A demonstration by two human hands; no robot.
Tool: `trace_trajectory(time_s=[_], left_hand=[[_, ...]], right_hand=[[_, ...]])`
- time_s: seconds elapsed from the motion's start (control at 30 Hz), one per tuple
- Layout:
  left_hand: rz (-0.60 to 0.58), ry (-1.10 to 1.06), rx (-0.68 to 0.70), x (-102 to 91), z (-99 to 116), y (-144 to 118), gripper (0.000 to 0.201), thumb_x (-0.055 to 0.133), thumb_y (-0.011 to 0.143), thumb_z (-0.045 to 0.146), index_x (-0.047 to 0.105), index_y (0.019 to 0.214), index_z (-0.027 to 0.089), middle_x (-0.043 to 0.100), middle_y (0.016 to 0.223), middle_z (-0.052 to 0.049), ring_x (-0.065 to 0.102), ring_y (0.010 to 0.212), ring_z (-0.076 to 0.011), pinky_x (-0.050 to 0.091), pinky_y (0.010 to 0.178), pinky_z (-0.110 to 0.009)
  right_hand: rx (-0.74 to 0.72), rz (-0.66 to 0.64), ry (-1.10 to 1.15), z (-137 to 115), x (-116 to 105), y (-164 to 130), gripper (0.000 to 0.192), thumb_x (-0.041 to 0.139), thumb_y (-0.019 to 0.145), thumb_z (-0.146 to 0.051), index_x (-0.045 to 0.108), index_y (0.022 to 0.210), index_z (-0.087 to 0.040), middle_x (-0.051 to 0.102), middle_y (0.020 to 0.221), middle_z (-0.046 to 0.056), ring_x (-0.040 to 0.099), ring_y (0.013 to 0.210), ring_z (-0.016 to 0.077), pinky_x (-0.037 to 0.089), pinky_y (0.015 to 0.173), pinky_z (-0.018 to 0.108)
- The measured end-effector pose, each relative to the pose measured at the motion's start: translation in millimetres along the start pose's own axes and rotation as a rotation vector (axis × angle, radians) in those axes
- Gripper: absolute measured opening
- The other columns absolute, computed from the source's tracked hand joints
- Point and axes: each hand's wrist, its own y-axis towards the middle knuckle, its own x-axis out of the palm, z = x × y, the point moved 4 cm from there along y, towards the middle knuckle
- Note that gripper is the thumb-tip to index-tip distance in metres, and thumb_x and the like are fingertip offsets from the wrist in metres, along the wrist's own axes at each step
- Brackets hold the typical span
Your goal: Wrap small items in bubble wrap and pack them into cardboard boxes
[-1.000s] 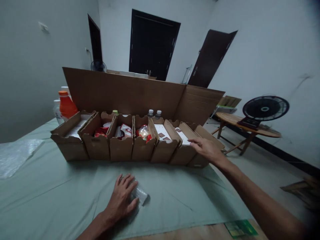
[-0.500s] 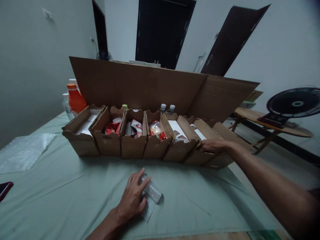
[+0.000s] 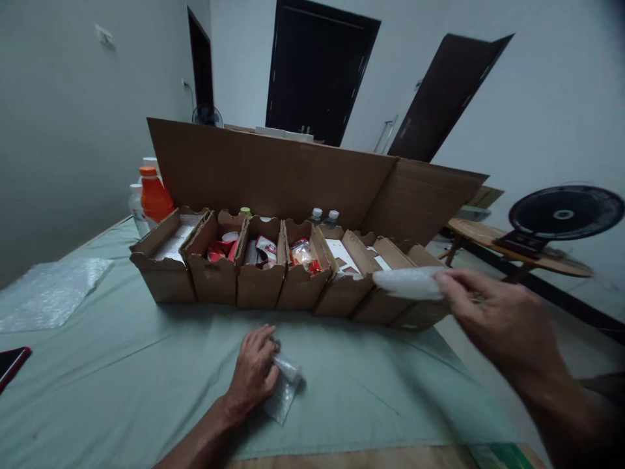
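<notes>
Left hand (image 3: 252,370) over cloth (image 3: 122,384), door (image 3: 317,71) beyond

Blur at right, crops at left on my feed.
Right of centre, blur keeps me from identifying the white translucent piece (image 3: 407,283) in the right hand (image 3: 505,322); at lower centre, the left hand (image 3: 252,370) covers part of a small bubble-wrap piece (image 3: 284,396) from me; mid-frame, cardboard boxes (image 3: 261,290) hide all but the tops of two white-capped bottles (image 3: 333,215); at far left, the edge crops a red-edged phone (image 3: 10,366) and a bubble-wrap sheet (image 3: 53,293).
</notes>
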Motion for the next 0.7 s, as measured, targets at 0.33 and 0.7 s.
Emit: trace_trajectory(time_s=[0.33,0.7], left_hand=[[0.01,-0.068,0.267,-14.5,34.9,-7.9,0.088,0.06,0.081,0.031,0.017,0.157,0.016,0.047,0.148,-0.02,0.043,0.139,-0.036,0.029,0.115,-0.06],[-0.127,-0.112,0.075,2.7,26.1,-0.1,0.036,0.061,0.068,0.02,0.068,0.103,0.02,0.068,0.106,-0.011,0.062,0.106,-0.0302,0.041,0.104,-0.057]], right_hand=[[-0.436,-0.83,0.584,-143.5,91.3,-123.8,0.032,0.045,0.097,-0.033,0.069,0.117,-0.027,0.076,0.11,0.004,0.069,0.098,0.0219,0.047,0.088,0.034],[-0.277,-0.63,0.111,-63.1,113.8,48.1,0.032,0.049,0.088,-0.022,0.077,0.103,-0.02,0.077,0.102,0.011,0.07,0.095,0.0264,0.052,0.082,0.033]])
